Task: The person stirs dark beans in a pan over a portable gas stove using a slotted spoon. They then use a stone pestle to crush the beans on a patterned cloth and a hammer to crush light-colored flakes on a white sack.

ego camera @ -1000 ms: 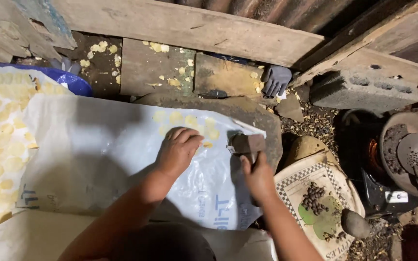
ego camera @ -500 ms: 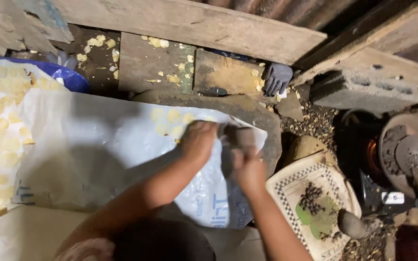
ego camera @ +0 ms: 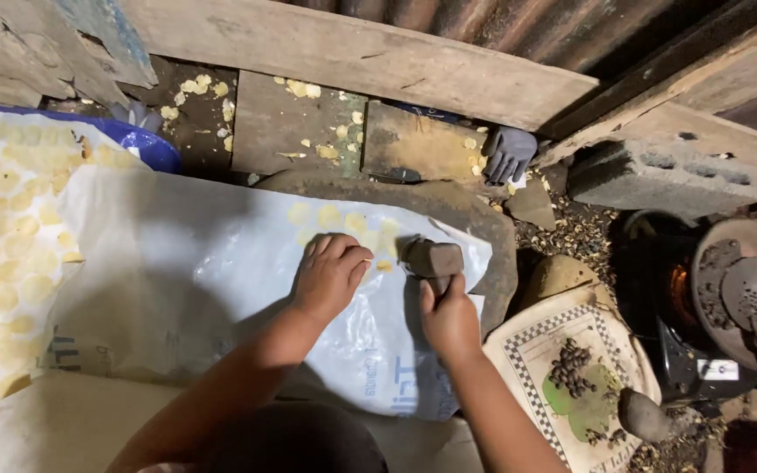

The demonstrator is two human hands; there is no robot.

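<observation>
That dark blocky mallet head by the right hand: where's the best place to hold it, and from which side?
Likely by the short handle under the dark block-shaped mallet, coming from the near side, as the right hand does now. The block stands above the white plastic sheet, its handle pointing toward the person, which keeps the striking face free. The left hand rests beside it.

Lying on a flat stone [ego camera: 492, 236]: a plastic sheet [ego camera: 177, 289]. On the sheet, left hand [ego camera: 330, 276] beside right hand [ego camera: 449, 320] with hammer [ego camera: 431, 260]. Right of it, plate [ego camera: 527, 350] with beans [ego camera: 569, 368].
</observation>
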